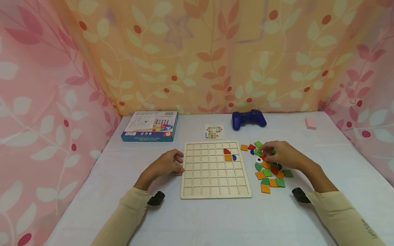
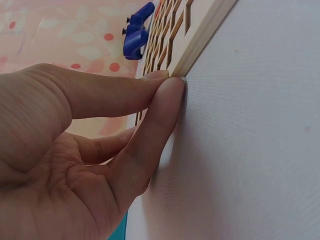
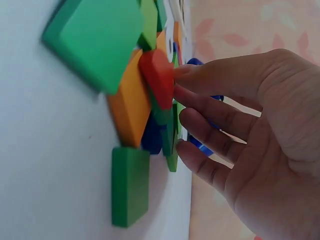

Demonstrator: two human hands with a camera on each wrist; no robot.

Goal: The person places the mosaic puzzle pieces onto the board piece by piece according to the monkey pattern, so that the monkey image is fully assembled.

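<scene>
At its left edge, a pale wooden grid board (image 1: 216,197) is pinched between the thumb and finger of my left hand (image 1: 166,163); the left wrist view shows the fingertips on the board's edge (image 2: 187,62). In the board's upper right cells lie a red quarter piece (image 1: 226,151), an orange square (image 1: 228,157) and a blue half-round piece (image 1: 234,157). My right hand (image 1: 284,153) hovers over a loose pile of coloured pieces, thumb and fingers parted and loosely bent. Close to its fingertips are a green piece (image 1: 258,152) and a white eye piece (image 1: 259,160).
Behind the board lies a pattern card (image 1: 214,131). A boxed bead set (image 1: 149,126) sits at the back left, a blue game controller (image 1: 248,119) at the back, a pink block (image 1: 310,123) at the back right. Orange squares (image 1: 265,188) and green ones spread right of the board.
</scene>
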